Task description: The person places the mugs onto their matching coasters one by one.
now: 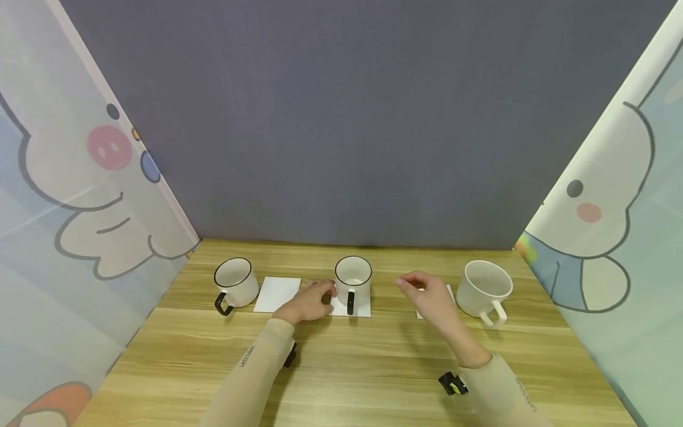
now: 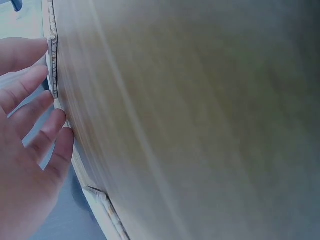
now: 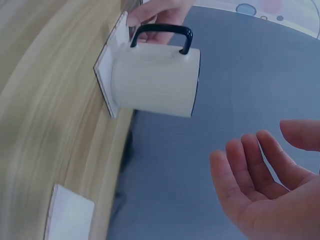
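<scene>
A white mug [image 1: 353, 279] with a black rim and black handle stands upright on the middle white square coaster [image 1: 364, 311], its handle toward me. Beside it on the left, my left hand [image 1: 308, 301] reaches down to that coaster's left edge. In the left wrist view the fingertips [image 2: 37, 77] lie against the coaster's edge [image 2: 54, 65] and the tabletop, fingers bent only slightly. To the right, my right hand [image 1: 431, 299] is held above the table, nearest the right coaster [image 1: 452, 293]. Its fingers [image 3: 245, 165] are loosely bent, with nothing in them.
A black-rimmed white mug [image 1: 238, 284] stands at the left beside a white coaster [image 1: 277, 293]. An all-white mug [image 1: 482, 292] is on the wooden table [image 1: 341, 367] at the right, by the partly hidden right coaster. A grey panel [image 1: 352, 130] rises behind.
</scene>
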`<control>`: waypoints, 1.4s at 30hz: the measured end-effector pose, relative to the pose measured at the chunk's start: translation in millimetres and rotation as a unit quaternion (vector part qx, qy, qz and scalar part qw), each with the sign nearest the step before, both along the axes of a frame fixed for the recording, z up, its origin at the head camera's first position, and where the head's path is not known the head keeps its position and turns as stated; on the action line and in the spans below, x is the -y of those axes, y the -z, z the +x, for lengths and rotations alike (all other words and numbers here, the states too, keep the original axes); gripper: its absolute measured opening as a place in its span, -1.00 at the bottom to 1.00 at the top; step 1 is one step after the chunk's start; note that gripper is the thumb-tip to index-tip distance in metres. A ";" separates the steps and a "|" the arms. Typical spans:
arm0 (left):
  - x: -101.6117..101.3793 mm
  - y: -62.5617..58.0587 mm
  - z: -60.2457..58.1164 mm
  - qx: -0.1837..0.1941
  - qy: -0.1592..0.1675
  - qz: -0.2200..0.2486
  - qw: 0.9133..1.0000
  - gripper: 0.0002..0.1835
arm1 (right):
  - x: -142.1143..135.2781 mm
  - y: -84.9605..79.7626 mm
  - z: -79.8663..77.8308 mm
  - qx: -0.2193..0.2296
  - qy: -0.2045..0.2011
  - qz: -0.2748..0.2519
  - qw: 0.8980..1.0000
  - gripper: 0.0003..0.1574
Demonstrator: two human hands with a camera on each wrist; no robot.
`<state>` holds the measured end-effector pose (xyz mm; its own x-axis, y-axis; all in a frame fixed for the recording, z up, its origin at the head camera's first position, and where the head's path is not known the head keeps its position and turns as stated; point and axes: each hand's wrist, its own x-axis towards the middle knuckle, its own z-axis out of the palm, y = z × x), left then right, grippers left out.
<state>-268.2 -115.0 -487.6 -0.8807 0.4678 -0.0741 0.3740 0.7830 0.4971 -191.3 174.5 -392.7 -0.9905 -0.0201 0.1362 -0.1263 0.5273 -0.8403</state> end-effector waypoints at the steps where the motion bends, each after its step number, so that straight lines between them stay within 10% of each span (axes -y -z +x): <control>1: 0.4 0.1 -0.3 -0.001 -0.001 0.001 1.000 -0.78 | -1.4 -0.8 0.4 -0.005 0.002 0.002 1.000 -0.64; 26: 1.7 -1.1 0.7 -0.002 -0.007 0.003 1.000 -0.77 | -56.1 4.4 19.2 -0.142 0.088 0.078 0.983 -0.76; 42: -1.0 -2.2 1.1 0.005 -0.001 0.004 1.000 -0.82 | -99.0 14.9 37.3 -0.148 0.143 0.087 0.975 -0.82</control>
